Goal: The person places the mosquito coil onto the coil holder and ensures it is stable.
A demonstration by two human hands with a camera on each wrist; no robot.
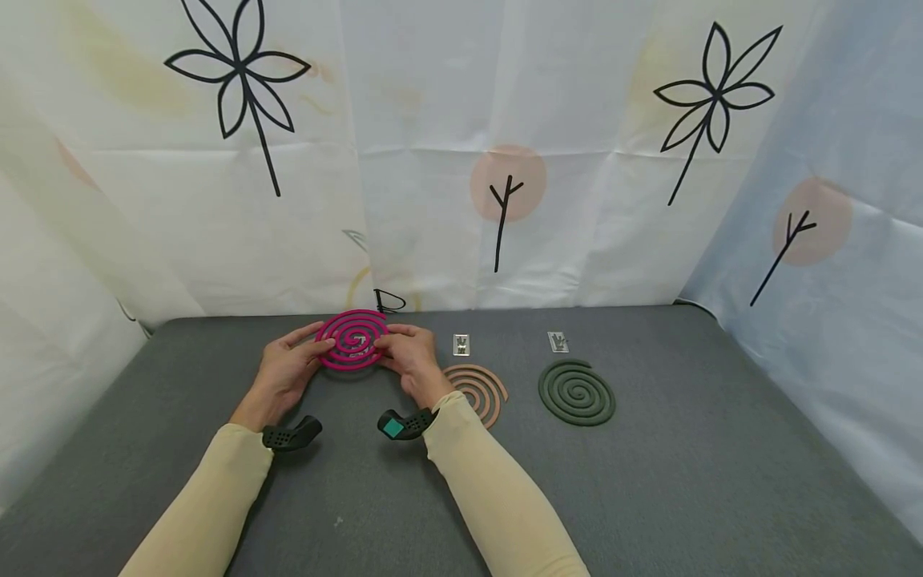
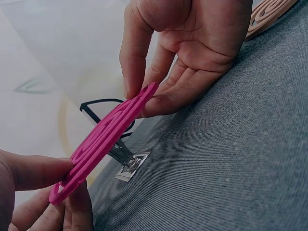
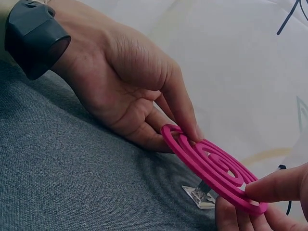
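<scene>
A flat pink spiral coil [image 1: 352, 320] is held above the grey table by both hands. My left hand [image 1: 283, 373] pinches its left edge between thumb and fingers, and my right hand [image 1: 414, 358] pinches the right edge. In the left wrist view the coil [image 2: 113, 132] is tilted, and a small metal stand [image 2: 132, 166] rises from the table beneath it. The right wrist view shows the same stand [image 3: 198, 196] under the coil [image 3: 214, 168]; whether they touch, I cannot tell.
A tan spiral [image 1: 497, 389], partly hidden by my right wrist, and a dark green spiral [image 1: 577, 393] lie on the table [image 1: 692, 473]. Behind them are two small metal stands [image 1: 461, 345] [image 1: 558, 342]. A patterned curtain [image 1: 433, 200] hangs at the back.
</scene>
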